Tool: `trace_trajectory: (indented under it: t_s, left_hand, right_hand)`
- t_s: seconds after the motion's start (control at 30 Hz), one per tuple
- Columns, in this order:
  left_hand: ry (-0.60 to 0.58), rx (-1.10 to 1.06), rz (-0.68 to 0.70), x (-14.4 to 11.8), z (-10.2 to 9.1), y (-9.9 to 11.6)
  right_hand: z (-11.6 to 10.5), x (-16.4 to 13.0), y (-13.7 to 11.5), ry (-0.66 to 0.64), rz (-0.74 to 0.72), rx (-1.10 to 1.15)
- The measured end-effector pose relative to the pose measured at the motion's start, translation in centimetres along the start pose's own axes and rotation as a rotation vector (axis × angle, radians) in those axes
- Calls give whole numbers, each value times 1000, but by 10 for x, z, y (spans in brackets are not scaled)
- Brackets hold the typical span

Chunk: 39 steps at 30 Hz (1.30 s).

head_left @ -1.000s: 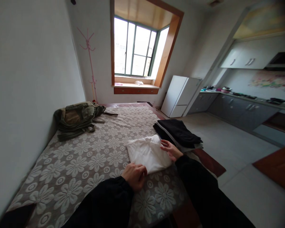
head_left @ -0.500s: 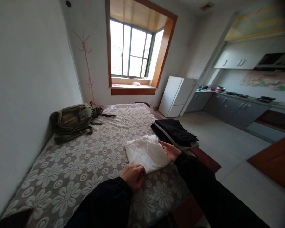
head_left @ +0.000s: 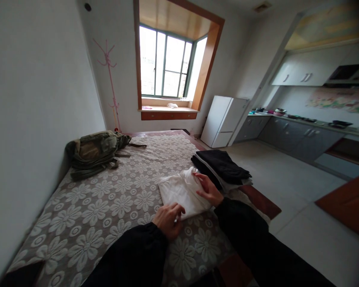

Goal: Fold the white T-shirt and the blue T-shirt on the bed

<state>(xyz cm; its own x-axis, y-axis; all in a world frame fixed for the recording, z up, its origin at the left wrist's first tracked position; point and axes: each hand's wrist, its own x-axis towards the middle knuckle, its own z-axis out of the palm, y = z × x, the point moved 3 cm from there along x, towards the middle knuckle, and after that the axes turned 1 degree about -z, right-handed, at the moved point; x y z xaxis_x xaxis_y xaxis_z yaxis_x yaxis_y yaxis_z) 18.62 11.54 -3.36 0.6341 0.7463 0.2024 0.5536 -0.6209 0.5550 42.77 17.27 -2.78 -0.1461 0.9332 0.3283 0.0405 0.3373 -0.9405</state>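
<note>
A folded white garment [head_left: 181, 191] lies on a bed with a flower-patterned cover [head_left: 113, 199]. My left hand [head_left: 167, 219] rests on the garment's near edge, fingers curled onto the cloth. My right hand [head_left: 206, 188] lies flat on its right side, fingers spread over the fabric. Both arms wear black sleeves. A stack of folded dark clothes [head_left: 221, 167] sits just beyond my right hand, at the bed's right edge.
An olive green backpack [head_left: 95, 151] lies at the bed's far left, against the wall. A pink coat stand [head_left: 109, 79] stands in the corner by the window. A white fridge [head_left: 221, 121] and grey kitchen cabinets [head_left: 293, 137] line the right side beyond tiled floor.
My right hand has moved from the garment's right edge up onto its top. My left hand's fingers have slid a little further onto the cloth.
</note>
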Motion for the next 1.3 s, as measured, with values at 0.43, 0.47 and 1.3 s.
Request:
trace_trajectory:
  t_s: [0.43,0.47,1.3]
  left_hand:
    - [9,50,61,2,5,-3]
    - [13,52,65,2,5,-3]
    - [6,25,-58,4,5,-10]
  right_hand:
    - [-45,17,-4,141,302,-279]
    - [-51,17,1,130,344,-311]
    - [39,5,4,-148,163,-1011]
